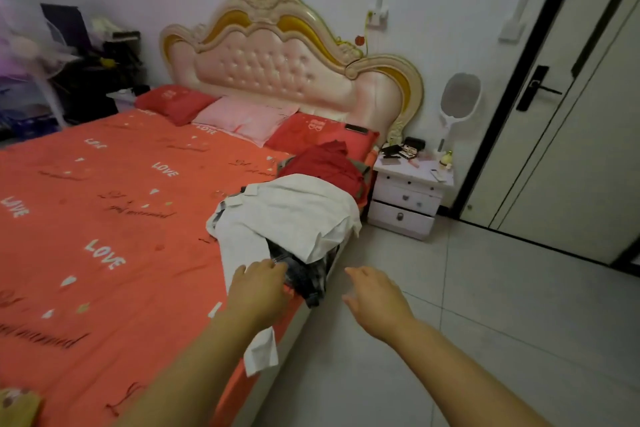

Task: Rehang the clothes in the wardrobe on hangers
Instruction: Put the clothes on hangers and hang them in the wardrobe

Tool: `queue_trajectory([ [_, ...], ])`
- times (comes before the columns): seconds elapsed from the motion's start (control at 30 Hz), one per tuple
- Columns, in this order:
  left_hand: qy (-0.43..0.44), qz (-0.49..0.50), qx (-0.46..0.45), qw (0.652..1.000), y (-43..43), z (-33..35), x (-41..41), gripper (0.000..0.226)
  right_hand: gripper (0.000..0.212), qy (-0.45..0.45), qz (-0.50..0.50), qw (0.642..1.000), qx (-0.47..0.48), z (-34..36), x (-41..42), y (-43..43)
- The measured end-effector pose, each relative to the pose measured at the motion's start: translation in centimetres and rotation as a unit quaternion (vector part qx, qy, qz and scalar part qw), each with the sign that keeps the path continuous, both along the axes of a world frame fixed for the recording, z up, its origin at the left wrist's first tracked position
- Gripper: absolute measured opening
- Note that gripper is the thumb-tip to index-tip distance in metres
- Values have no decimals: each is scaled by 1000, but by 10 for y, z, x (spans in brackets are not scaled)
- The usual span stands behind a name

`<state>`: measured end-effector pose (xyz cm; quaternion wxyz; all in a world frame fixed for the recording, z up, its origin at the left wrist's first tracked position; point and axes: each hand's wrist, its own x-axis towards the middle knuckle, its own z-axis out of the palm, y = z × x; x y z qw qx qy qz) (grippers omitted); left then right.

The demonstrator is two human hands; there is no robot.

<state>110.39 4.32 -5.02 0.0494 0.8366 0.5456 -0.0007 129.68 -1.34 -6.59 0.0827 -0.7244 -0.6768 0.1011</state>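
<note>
A pile of clothes lies at the right edge of the bed [104,184]. A white garment [287,215] is draped on top, a dark plaid garment [308,274] sticks out beneath it, and a red garment [325,163] sits behind them. My left hand [259,288] reaches over the white cloth, its fingertips at the plaid garment's edge. My right hand [374,291] hovers over the floor just right of the pile, fingers relaxed and holding nothing. No hanger and no wardrobe are visible.
A white nightstand [405,204] with small items stands right of the bed. A door [554,135] with a black handle is at the far right. Pillows [242,118] lie by the padded headboard. A fan and clutter stand at the far left.
</note>
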Motion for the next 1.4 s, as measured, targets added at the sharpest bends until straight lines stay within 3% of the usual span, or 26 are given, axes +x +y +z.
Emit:
queue_trajectory([
  [0.33, 23, -17, -15, 999, 97, -9, 133, 44, 55, 28, -15, 999, -27, -14, 128, 84],
  [0.8, 28, -15, -54, 998, 348, -33, 263, 48, 57, 6, -19, 998, -61, -11, 271, 330],
  [1.1, 23, 61, -85, 994, 485, -54, 337, 49, 41, 25, 63, 995, -79, -35, 347, 494],
  [1.4, 9, 168, -110, 980, 591, -57, 393, 49, 53, 11, 181, 978, -105, -45, 401, 655],
])
